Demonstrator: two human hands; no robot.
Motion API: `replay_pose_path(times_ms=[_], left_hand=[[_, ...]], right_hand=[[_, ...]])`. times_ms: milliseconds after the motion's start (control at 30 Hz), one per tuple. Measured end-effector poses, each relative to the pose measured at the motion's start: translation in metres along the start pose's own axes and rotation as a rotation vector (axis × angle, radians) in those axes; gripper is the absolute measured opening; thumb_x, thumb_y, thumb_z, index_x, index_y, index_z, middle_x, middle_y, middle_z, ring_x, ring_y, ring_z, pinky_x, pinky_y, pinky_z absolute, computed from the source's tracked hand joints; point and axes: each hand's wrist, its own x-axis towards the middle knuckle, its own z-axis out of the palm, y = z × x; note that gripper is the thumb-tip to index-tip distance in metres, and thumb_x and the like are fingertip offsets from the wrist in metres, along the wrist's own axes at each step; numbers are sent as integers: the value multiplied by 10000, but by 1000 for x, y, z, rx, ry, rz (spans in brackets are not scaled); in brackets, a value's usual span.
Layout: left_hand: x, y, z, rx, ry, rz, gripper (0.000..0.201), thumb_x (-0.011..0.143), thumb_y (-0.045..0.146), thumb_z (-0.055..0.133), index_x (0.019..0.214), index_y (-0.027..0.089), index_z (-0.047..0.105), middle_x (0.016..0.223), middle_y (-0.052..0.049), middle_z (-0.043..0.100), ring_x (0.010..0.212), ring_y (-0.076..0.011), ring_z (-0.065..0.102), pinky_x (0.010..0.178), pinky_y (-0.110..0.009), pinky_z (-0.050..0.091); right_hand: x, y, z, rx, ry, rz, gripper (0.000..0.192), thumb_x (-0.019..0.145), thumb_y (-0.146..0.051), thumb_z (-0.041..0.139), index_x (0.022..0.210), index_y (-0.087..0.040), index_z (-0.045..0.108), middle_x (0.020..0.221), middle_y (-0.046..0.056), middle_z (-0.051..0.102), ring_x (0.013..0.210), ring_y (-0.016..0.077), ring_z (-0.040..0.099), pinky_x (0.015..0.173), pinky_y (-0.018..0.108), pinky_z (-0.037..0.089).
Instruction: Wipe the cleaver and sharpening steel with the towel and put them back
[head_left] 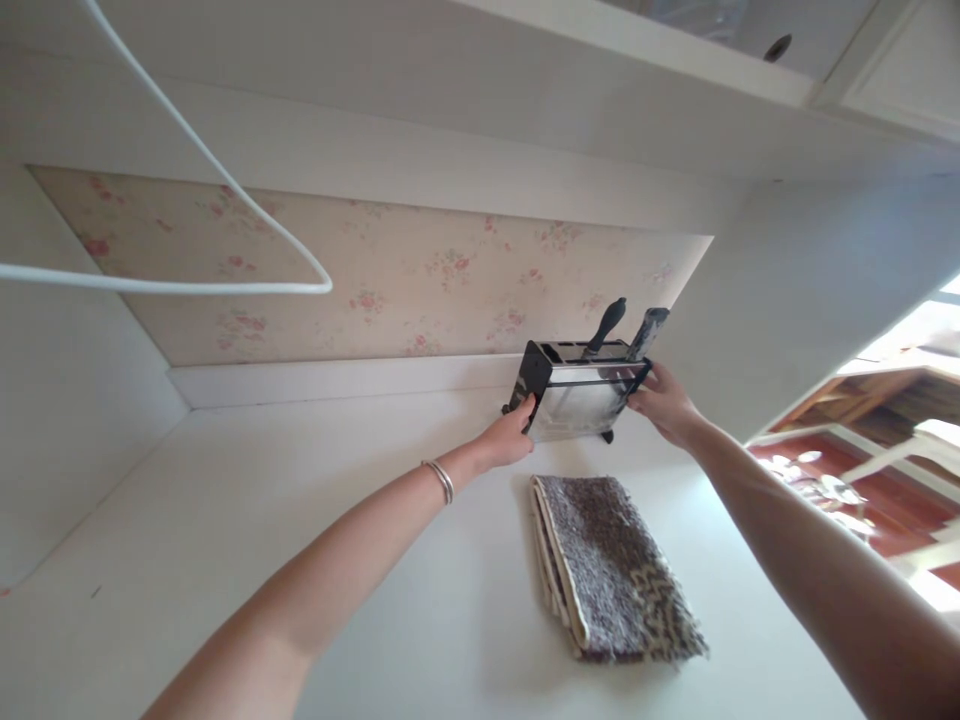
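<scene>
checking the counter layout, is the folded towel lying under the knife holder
No, the folded towel lies on the counter in front of the knife holder, apart from it, while both hands grip the holder's ends.

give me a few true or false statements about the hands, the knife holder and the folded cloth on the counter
1. Both hands grip the knife holder, the left hand at its left end and the right hand at its right end. True.
2. The holder is empty. False: two dark handles stick out of its top.
3. The folded cloth lies on the counter, nearer the camera than the holder. True.
4. The left hand rests on the cloth. False: it is on the holder, apart from the cloth.
5. A bracelet is on the right wrist. False: it is on the left wrist.
</scene>
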Motion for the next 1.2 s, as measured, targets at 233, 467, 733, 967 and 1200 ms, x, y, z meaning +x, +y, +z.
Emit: replay_pose_path(times_ms=[233, 467, 733, 967, 1200], left_hand=[[-85, 25, -7, 46, 70, -92, 640, 690, 133, 571, 1316, 198, 452, 1359, -123, 483, 1234, -246, 471, 963, -336, 413], [-220, 8, -22, 52, 132, -364, 289, 763, 345, 565, 1012, 213, 631, 911, -55, 698, 947, -210, 630, 829, -315, 447], [-309, 6, -20, -138, 311, -349, 149, 762, 276, 528, 851, 219, 634, 737, -8, 622, 719, -149, 568, 713, -265, 436], [-318, 3, -19, -122, 291, -336, 156, 745, 256, 530, 852, 197, 626, 769, -14, 618, 704, -141, 553, 706, -269, 431], [-312, -4, -16, -99, 309, -297, 212, 730, 241, 541, 922, 161, 584, 873, -38, 617, 679, -135, 584, 667, -279, 454]], right_hand=[[-99, -7, 20, -293, 148, 89, 443, 750, -372, 557, 1175, -248, 540, 1172, 96, 587, 1038, 276, 578, 838, 427, 479], [-242, -1, 56, -943, -275, -153, 491, 880, -527, 362, 1322, -337, 459, 1423, 32, 400, 1349, 314, 263, 1066, 642, 16], [-229, 33, -10, -1075, -347, -183, 519, 890, -544, 344, 1358, -330, 416, 1431, 19, 390, 1352, 301, 272, 1052, 647, 124], [-248, -16, 7, -784, -77, -317, 411, 899, -478, 367, 1090, -222, 626, 1190, 96, 610, 1178, 285, 496, 1060, 524, 248], [-310, -103, 153, -97, -656, -3, 358, 904, -436, 414, 827, -180, 652, 696, 20, 666, 500, 111, 561, 499, 214, 424]])
